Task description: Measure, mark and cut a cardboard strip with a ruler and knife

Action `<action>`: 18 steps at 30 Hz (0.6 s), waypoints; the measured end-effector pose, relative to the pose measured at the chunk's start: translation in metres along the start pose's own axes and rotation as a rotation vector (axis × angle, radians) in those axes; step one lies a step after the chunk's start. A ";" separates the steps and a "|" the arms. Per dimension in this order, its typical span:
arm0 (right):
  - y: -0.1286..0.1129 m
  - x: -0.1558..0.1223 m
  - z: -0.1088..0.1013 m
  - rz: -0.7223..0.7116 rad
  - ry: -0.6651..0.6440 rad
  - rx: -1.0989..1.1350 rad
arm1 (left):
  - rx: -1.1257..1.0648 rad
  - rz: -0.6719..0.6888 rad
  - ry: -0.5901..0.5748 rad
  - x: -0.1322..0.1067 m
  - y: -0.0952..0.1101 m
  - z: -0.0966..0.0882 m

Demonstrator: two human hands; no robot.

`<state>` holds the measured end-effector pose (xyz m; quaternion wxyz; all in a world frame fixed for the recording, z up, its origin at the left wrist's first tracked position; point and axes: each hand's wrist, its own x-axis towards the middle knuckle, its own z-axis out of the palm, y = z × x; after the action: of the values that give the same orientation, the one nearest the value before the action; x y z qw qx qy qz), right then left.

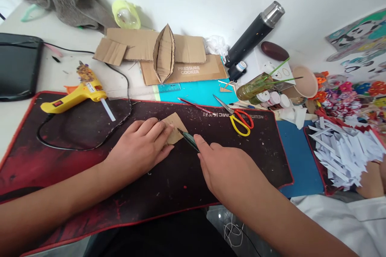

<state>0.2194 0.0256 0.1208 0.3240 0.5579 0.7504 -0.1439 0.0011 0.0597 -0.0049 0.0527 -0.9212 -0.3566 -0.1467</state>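
A small piece of brown cardboard (176,122) lies flat on the dark mat. My left hand (141,140) holds it from the left, fingers curled over its near side and thumb at the lower edge. In my right hand (223,164) is a craft knife (189,139), dark green with a thin dark tip. That tip touches or hovers just over the cardboard's right part; I cannot tell which. My right fingers are wrapped around the knife, with the index finger along its top. Beyond the hands stands a pointed-oval cardboard form (164,54) among larger cardboard pieces (189,70).
A yellow glue gun (75,94) rests on the mat (144,192) at left, its cord looping nearby. Scissors (239,122) and a pencil (194,105) lie beyond my right hand. A black thermos (255,34) leans at the back. White paper strips (346,148) are heaped at right.
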 end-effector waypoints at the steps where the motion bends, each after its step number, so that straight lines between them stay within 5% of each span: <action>1: 0.000 0.000 0.000 -0.001 -0.001 0.000 | 0.016 0.008 0.002 0.000 0.000 0.000; 18: 0.000 0.000 0.006 -0.003 0.013 0.028 | -0.052 -0.022 -0.031 -0.001 0.000 0.001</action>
<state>0.2208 0.0223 0.1165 0.3111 0.5622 0.7512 -0.1511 0.0007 0.0591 -0.0060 0.0217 -0.9203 -0.3637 -0.1423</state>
